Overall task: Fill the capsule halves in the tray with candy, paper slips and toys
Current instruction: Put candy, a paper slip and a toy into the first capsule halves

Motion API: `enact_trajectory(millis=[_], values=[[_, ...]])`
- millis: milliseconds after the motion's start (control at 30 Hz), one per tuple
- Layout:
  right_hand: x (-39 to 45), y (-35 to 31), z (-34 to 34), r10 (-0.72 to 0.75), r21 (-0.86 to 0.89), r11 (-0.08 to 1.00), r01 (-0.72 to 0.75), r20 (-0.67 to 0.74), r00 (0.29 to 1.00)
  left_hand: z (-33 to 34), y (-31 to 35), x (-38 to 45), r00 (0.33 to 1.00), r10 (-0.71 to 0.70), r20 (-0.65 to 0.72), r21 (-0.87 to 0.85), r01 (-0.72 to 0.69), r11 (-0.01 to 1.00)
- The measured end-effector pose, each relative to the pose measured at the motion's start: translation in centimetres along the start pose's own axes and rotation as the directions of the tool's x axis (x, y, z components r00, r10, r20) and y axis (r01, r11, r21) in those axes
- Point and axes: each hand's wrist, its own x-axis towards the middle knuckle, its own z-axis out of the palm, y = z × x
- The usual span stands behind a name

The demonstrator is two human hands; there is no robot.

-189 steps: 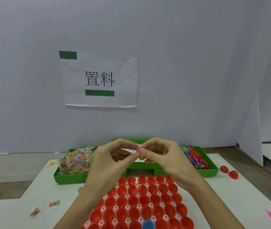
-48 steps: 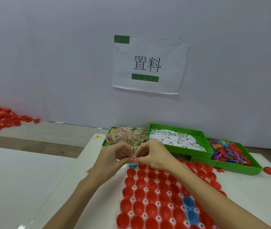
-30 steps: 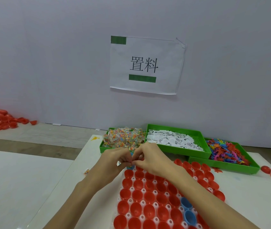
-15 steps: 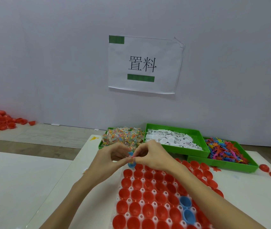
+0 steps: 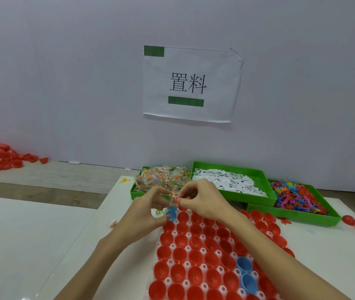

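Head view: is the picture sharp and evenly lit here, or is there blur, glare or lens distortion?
Head view: lighting soft and even, no glare; wide-angle bending shows toward the edges; the wall sign reads sharp; both hands, left hand and right hand, and the candy packet they pinch look slightly soft.

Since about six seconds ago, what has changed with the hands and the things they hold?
Both hands came down from above the bins to the tray's far left corner. The left hand and right hand now pinch a candy packet over the blue capsule half. The three green bins look unchanged.
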Motion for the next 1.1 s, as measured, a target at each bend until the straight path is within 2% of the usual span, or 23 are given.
enact_trajectory(millis=[67,233,367,467,667,800,1100], values=[[0.2,0.1,0.2,0.020,0.030,0.999,-0.018,-0.070,0.997,0.2,0.2,0.0,0.999,-0.006,-0.032,-0.010,0.006,1.000],[0.6,0.3,1.0,0.044,0.022,0.999,-0.043,-0.043,0.998,-0.7,0.2,-0.1,0.974,0.226,-0.031,0.252,-0.212,0.944],[0.9,0.1,1.0,0.045,0.052,0.998,-0.043,-0.047,0.998,-1.0,0.3,-0.1,0.958,0.278,0.070,0.214,-0.287,0.934],[0.9,-0.2,1.0,0.043,0.060,0.997,-0.039,-0.055,0.998,-0.8,0.1,-0.2,0.950,0.292,0.111,0.229,-0.310,0.923],[1.0,-0.5,1.2,0.046,-0.103,0.994,-0.042,0.034,0.998,-0.5,0.1,-0.2,0.954,0.248,0.169,0.262,-0.286,0.922],[1.4,-1.1,1.1,0.057,-0.088,0.995,-0.055,0.024,0.998,-0.8,0.0,-0.3,0.948,0.240,0.211,0.262,-0.292,0.920],[1.9,-1.7,1.5,0.095,-0.267,0.962,-0.063,0.110,0.989,-0.6,0.0,-0.4,0.944,0.262,0.202,0.312,-0.316,0.896]])
